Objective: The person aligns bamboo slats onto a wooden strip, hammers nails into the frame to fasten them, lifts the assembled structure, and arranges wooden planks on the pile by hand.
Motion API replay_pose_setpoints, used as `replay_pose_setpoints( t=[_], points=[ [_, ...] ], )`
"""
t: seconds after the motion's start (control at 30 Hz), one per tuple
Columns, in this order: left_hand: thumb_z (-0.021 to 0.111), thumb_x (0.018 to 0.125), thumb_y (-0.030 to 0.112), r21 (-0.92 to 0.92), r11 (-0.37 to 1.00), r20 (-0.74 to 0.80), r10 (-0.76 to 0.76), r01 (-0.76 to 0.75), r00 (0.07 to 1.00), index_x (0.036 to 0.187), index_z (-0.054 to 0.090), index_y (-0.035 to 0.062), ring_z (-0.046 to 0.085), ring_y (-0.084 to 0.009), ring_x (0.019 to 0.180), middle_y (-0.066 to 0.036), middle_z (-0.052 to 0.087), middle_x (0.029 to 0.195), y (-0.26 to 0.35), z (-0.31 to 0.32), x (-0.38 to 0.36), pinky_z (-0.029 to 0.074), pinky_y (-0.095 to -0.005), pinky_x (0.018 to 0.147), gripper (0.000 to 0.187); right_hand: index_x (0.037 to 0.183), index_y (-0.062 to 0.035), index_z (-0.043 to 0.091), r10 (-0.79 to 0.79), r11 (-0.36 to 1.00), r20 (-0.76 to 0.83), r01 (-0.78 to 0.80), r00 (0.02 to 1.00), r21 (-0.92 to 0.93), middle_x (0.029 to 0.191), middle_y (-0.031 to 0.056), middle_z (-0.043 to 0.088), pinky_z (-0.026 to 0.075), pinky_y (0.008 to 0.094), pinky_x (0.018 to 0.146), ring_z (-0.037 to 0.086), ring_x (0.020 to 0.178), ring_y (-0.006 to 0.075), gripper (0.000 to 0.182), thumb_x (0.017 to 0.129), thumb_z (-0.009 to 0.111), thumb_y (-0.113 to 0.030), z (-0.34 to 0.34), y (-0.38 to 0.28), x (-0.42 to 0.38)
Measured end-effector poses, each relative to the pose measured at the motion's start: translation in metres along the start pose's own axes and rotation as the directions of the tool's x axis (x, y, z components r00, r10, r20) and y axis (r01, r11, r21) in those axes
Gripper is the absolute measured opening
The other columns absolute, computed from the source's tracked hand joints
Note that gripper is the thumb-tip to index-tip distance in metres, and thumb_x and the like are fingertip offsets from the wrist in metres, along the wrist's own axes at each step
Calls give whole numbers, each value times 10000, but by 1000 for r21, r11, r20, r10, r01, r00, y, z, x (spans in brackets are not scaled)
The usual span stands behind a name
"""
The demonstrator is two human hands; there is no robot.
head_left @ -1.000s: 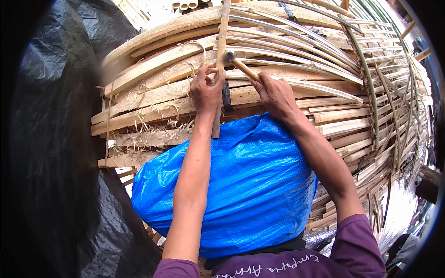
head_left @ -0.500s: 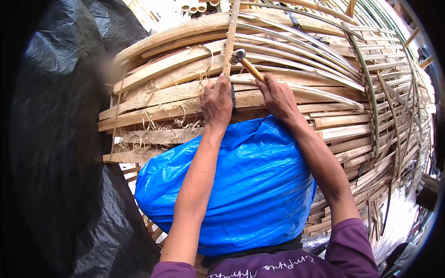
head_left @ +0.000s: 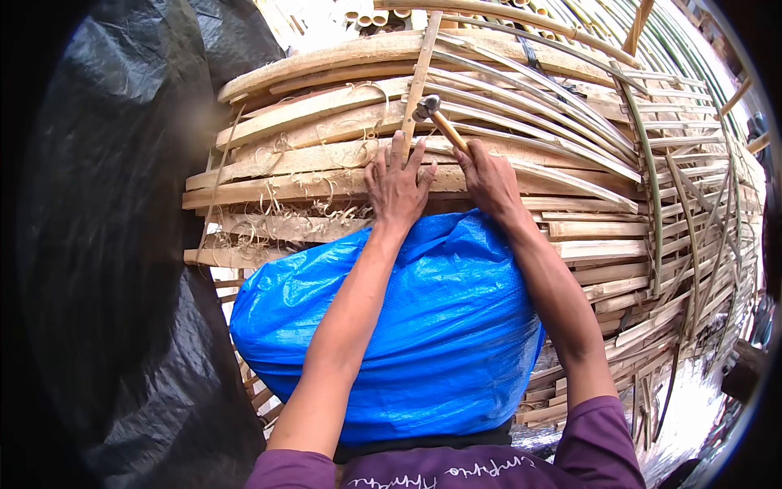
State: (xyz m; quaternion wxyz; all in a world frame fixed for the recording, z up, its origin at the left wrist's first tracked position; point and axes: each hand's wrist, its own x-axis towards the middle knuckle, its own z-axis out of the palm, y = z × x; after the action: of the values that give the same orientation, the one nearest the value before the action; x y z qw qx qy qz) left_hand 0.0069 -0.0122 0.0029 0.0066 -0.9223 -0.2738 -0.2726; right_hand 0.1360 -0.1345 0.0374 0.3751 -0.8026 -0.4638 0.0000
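My left hand (head_left: 398,185) lies with fingers spread over the lower end of a narrow wooden strip (head_left: 421,72) that runs across the planks. The fingertips are right at the strip. Wrapped round the wooden handle of a hammer (head_left: 446,129) is my right hand (head_left: 493,181). The hammer's metal head rests close beside the strip, just above my left fingers. Under both hands are long, pale wooden planks (head_left: 301,177), with curled shavings (head_left: 277,200) scattered on them.
A blue tarp (head_left: 423,326) covers my lap, below the planks. Black plastic sheeting (head_left: 122,244) hangs on the left. Thin split strips (head_left: 554,134) fan out to the right, toward a green crosswise stick (head_left: 648,163). Cut bamboo tubes (head_left: 371,18) lie at the back.
My left hand has gone from closed at the strip's end to fingers spread out. The hammer stays in my right hand beside the strip. The view has shifted slightly.
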Motion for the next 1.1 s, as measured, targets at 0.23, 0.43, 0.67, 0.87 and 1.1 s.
replay_pose_setpoints(
  t=[0.23,0.43,0.67,0.87,1.1],
  points=[
    [491,946,478,-24,999,35,-31,32,999,1363,525,238,387,-348,1300,-171,387,1455,1,2,4,288,-530,1016,483,934,-68,514,-43,996,34,45,999,-75,611,154,606,383,478,643,580,595,384,273,986,481,-334,-1,-6,-3],
    [471,948,499,-34,999,31,6,-5,999,1373,513,221,378,-364,1314,-185,363,1465,0,0,0,298,-568,1008,509,920,-72,507,-66,993,34,69,997,-99,605,143,607,367,469,630,579,576,368,269,984,485,-332,2,0,-3],
    [523,930,481,19,999,-57,40,-39,998,1367,522,214,368,-311,1209,-150,415,1272,-1,6,-4,295,-501,994,512,920,-74,512,-74,984,54,82,996,-160,583,138,602,370,468,631,584,561,356,273,986,480,-337,2,-1,-2],
    [543,913,490,83,992,12,90,-90,996,1379,499,221,378,-308,1207,-126,405,1342,-2,-2,0,293,-517,993,540,925,-75,520,-67,982,47,74,997,-176,585,138,604,376,470,641,592,571,352,274,985,481,-340,3,-1,-1],
    [600,854,518,58,997,6,50,-50,999,1395,457,140,379,-299,1242,-98,425,1332,10,5,-4,290,-533,1015,675,911,-74,528,-86,983,35,91,996,-162,590,136,605,388,472,656,592,576,355,282,983,484,-343,3,-4,-3]
  ],
)
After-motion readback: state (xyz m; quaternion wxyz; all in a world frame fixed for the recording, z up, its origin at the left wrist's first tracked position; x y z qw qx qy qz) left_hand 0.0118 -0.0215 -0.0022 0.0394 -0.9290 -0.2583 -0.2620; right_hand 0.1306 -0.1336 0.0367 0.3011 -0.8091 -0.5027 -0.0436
